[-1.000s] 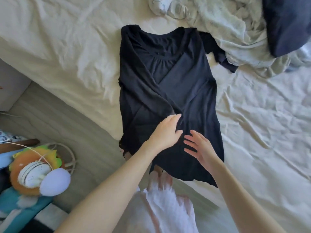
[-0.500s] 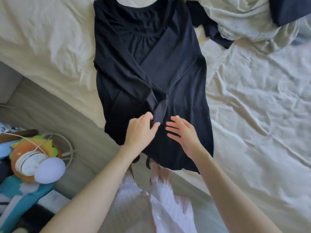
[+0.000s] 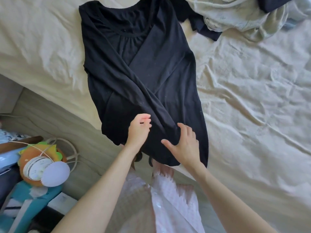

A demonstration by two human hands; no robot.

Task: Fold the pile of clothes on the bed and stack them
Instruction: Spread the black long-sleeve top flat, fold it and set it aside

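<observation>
No text, label, brand, number or sign can be read anywhere in the head view. The round white disc (image 3: 37,168) on the floor by the left edge carries small dark marks, but they are too small and blurred to make out.
</observation>
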